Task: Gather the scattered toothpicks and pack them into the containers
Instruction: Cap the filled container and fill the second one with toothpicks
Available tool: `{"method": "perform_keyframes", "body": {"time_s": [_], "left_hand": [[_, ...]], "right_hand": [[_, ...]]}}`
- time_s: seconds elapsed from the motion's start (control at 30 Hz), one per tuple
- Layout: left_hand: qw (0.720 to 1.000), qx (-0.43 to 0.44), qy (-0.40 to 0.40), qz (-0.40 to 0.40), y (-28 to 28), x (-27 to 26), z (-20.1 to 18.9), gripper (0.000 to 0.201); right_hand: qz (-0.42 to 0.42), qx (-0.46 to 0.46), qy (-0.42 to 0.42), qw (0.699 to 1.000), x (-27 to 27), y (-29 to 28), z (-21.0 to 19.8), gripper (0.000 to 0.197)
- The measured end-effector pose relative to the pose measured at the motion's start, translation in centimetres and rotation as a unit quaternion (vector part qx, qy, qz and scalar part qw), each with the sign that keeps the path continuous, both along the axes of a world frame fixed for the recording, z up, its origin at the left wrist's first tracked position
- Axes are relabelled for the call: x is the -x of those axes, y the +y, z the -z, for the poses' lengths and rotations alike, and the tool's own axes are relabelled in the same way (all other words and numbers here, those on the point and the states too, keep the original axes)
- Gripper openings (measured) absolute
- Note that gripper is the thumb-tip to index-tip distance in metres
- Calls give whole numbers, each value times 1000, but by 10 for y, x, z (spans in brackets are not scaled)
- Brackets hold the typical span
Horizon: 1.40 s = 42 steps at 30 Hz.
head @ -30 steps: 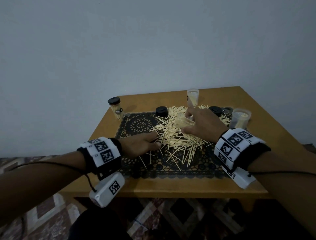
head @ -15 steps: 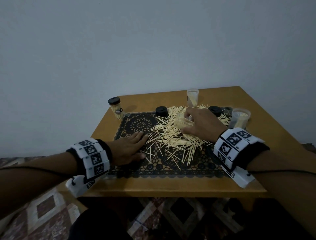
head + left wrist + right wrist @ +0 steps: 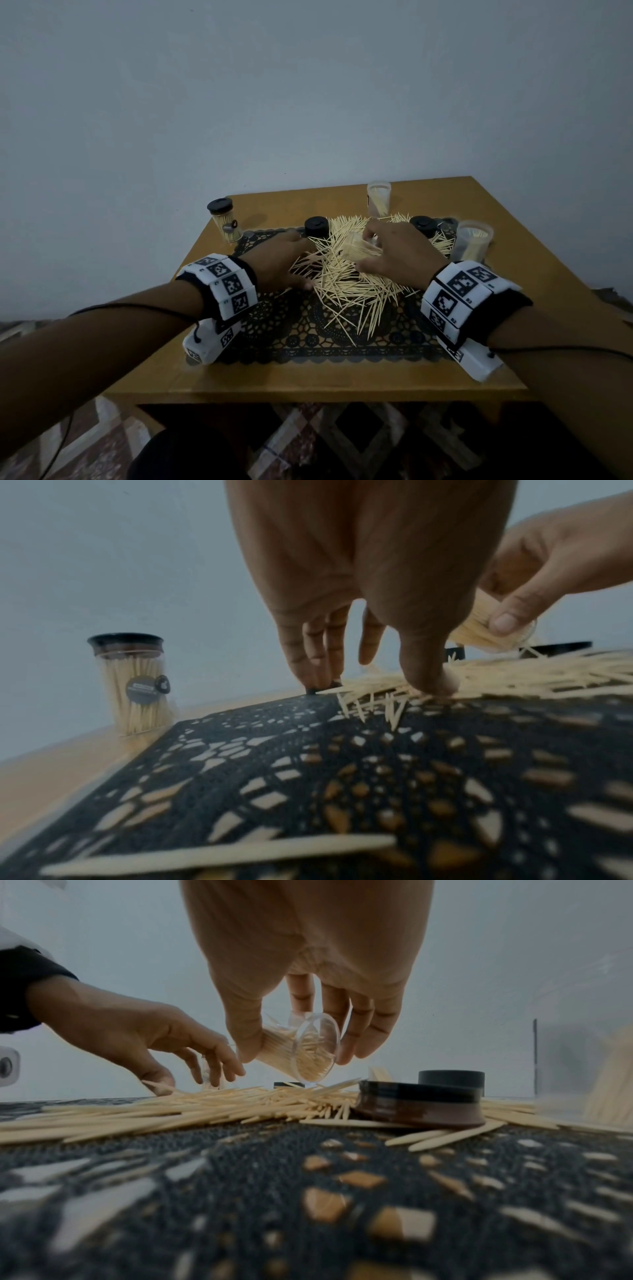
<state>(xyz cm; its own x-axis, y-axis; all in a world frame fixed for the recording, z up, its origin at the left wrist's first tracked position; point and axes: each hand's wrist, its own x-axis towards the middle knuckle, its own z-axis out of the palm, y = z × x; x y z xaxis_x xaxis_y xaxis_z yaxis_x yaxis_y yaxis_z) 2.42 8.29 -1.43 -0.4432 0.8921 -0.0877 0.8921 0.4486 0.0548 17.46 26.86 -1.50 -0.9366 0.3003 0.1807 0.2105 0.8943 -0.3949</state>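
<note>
Two hands worked over the toothpick pile (image 3: 346,277) on the black lace mat (image 3: 308,329). The left hand (image 3: 279,262) reached forward palm down, its straight fingers (image 3: 308,653) spread and pressing on the pile's left edge, holding nothing. The right hand (image 3: 394,255) curled its thumb and fingers round a clear container (image 3: 301,1049), tilted on its side just above the pile and partly filled with toothpicks. Four containers showed: the held one, a capped full jar (image 3: 224,222) at the far left of the wooden table (image 3: 308,380), and two open clear ones, one (image 3: 378,202) behind the pile, one (image 3: 474,241) at the right. Two loose black caps (image 3: 317,226) (image 3: 424,224) lay beside the pile.
</note>
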Motion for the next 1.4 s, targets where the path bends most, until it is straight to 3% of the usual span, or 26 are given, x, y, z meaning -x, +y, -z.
{"method": "perform_keyframes", "body": {"time_s": [0.1, 0.17, 0.4, 0.6, 0.73, 0.9, 1.13, 1.4], "left_hand": [[997, 65, -6, -35, -7, 3, -3, 92], [995, 94, -11, -39, -7, 7, -3, 94], [998, 49, -24, 20, 16, 9, -8, 58], [998, 13, -32, 51, 23, 3, -6, 55], [996, 33, -15, 85, 26, 1, -2, 44], [996, 23, -10, 83, 26, -2, 1, 51], [994, -40, -5, 106, 18, -4, 4, 19], [992, -72, 10, 108, 13, -5, -1, 12]], "right_hand": [[-1, 2, 0, 1000, 0, -1, 0, 48], [-2, 6, -2, 1000, 0, -1, 0, 49], [2, 12, -2, 1000, 0, 0, 1, 49], [-2, 16, -1, 1000, 0, 0, 2, 50], [-1, 18, -1, 1000, 0, 0, 1, 48], [-2, 19, -1, 1000, -1, 0, 1, 48], [-4, 19, -4, 1000, 0, 1, 1, 48], [2, 1, 1, 1000, 0, 1, 2, 50]]}}
